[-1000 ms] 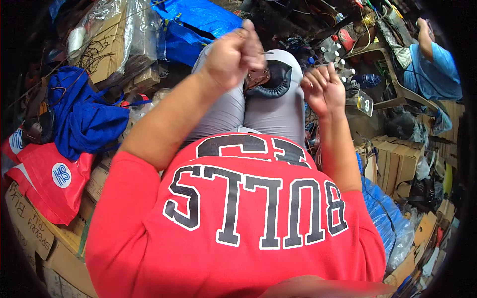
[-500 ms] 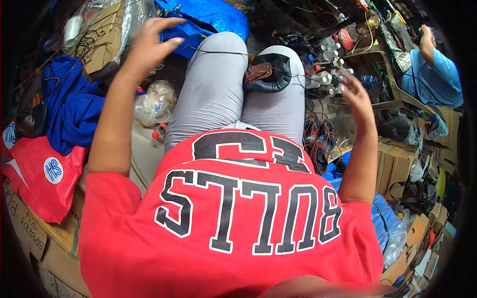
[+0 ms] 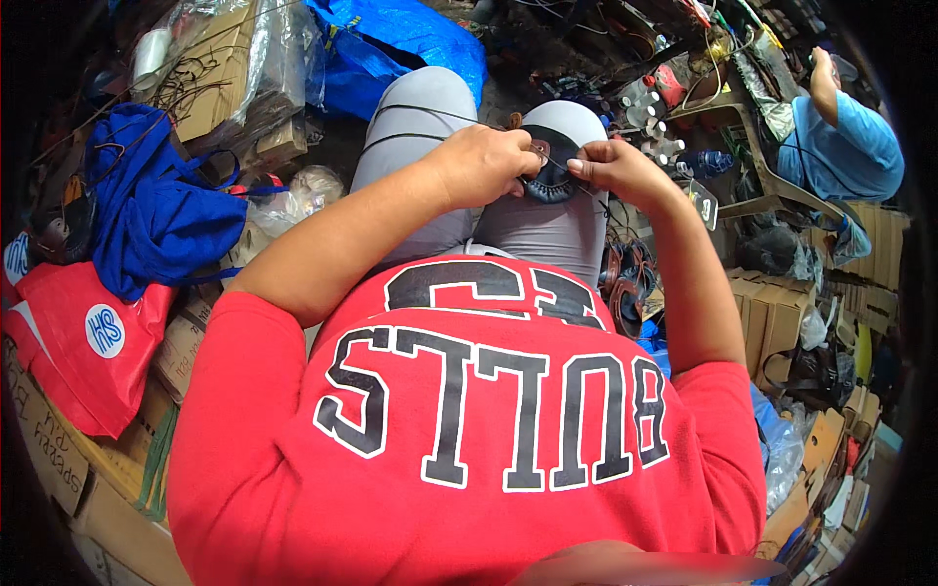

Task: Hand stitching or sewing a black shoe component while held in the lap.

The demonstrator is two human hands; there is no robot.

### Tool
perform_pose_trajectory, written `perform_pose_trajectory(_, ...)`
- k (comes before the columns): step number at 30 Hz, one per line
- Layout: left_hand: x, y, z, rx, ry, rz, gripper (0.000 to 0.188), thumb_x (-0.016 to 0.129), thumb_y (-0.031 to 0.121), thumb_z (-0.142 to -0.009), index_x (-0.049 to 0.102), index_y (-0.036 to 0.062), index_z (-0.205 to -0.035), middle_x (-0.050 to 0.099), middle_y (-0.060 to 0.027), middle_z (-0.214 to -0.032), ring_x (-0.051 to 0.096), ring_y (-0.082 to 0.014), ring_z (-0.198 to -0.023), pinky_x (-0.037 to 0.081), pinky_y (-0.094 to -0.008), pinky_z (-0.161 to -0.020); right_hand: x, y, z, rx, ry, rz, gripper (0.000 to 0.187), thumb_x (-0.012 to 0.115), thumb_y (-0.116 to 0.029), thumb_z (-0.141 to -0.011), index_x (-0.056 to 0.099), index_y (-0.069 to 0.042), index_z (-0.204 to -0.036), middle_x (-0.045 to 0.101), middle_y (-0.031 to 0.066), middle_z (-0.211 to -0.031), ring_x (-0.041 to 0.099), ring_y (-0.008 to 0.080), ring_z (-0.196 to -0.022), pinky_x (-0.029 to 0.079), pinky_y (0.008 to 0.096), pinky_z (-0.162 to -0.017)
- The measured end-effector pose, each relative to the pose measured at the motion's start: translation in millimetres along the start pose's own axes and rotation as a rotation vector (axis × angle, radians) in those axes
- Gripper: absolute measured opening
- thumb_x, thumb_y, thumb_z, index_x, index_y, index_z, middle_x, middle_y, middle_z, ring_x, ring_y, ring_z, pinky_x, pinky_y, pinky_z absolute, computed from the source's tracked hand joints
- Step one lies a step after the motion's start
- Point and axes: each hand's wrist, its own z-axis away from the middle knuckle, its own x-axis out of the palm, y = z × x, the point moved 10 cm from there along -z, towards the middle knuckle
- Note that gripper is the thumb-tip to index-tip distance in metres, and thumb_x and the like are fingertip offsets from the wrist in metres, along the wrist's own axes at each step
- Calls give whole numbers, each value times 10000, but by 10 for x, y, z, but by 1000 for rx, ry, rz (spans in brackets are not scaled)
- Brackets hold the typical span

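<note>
So there's a dark leather piece [image 3: 550, 179] sitting on the right knee, upper middle of the frame, right between both hands. The left hand [image 3: 484, 164] is clenched on its left edge, the right hand [image 3: 616, 168] pinches something thin at its right edge, can't tell what exactly. Thin black cords [image 3: 430, 115] run across the grey trousers. Blue bag [image 3: 156, 210] and red bag [image 3: 83, 342] sit far left.

left hand [image 3: 481, 164] curled, right hand [image 3: 614, 168] pinching, forearms converging
</note>
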Motion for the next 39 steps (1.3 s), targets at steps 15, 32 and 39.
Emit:
perform_pose_trajectory(15,72,-282,-543,-130,-105,366,219,677,204,-749,635,53,-903,593,-103,-880,569,-235,-853,447,-336,-757,69,-318,282,-174,130,30,237,598,-227,-848,574,-14,-745,449,-44,-608,393,50,-586,336,242,-520)
perform_pose_trajectory(32,307,-544,-539,-354,-305,939,182,688,198,-781,671,35,-858,618,20,-769,519,-65,-682,414,-226,-617,-278,-348,984,-419,347,-519,231,600,-123,-845,498,-43,-654,427,-65,-632,369,41,-587,295,225,-523)
perform_pose_trajectory(39,367,-545,-533,-344,-387,956,261,675,179,-783,675,32,-998,648,-2,-851,522,-60,-713,396,-210,-606,-159,-381,761,-411,482,198,200,606,-61,-816,664,-79,-1006,522,60,-710,508,148,-621,412,266,-578)
